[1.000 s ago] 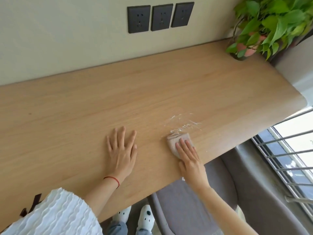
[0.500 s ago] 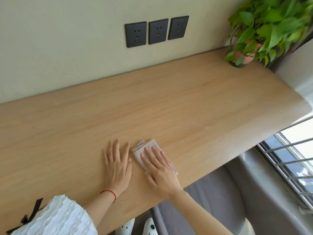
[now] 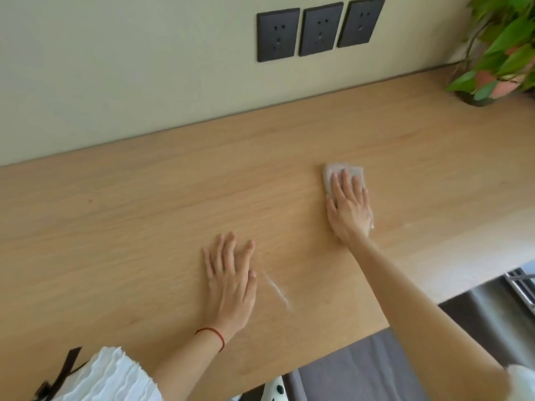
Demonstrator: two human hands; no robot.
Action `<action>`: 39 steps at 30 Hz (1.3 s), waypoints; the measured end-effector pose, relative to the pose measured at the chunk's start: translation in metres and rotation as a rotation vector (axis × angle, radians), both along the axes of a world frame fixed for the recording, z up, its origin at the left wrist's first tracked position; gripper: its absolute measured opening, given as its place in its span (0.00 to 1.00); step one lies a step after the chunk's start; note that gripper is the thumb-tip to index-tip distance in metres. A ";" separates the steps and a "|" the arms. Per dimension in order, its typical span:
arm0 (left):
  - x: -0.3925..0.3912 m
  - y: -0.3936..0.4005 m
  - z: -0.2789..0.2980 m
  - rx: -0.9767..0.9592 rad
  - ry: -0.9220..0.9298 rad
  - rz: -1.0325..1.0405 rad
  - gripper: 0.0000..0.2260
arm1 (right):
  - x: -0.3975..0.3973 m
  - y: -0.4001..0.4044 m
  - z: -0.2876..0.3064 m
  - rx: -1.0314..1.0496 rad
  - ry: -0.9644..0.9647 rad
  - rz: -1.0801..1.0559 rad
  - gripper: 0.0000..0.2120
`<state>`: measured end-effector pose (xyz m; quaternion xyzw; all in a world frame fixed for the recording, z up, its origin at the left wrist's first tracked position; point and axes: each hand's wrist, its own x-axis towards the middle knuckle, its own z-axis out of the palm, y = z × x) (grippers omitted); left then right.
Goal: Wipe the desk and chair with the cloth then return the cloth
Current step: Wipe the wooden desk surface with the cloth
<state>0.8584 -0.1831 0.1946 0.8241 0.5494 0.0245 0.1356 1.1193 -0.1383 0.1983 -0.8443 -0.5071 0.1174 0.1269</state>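
- i hold the right hand (image 3: 348, 211) flat on the folded cloth (image 3: 341, 172), fingers spread and pressed down – palm pressure, no pinch – so the cloth drags evenly across the wood.
- the cloth lies on the desk (image 3: 144, 227) right of centre, about midway between the wall and the front edge; only its far end shows past my fingertips.
- i rest the left hand (image 3: 228, 282) open and empty on the desk nearer the front edge, fingers spread; in my judgement it serves as a brace while i reach.
- a thin wet streak (image 3: 276, 289) lies just beside the left hand, so that patch looks wiped.
- open room: bare wood runs far to the left and back to the wall under the three sockets (image 3: 320, 28). to the right, the potted plant (image 3: 498, 56) stands in the far corner – strokes there need to stop short of it.
- the front edge is near my right forearm; the grey chair (image 3: 362, 369) sits below it, apparently not yet wiped.
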 end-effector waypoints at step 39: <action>0.008 -0.002 0.006 0.054 0.051 0.013 0.29 | 0.079 -0.148 0.000 -0.034 -0.081 -0.045 0.26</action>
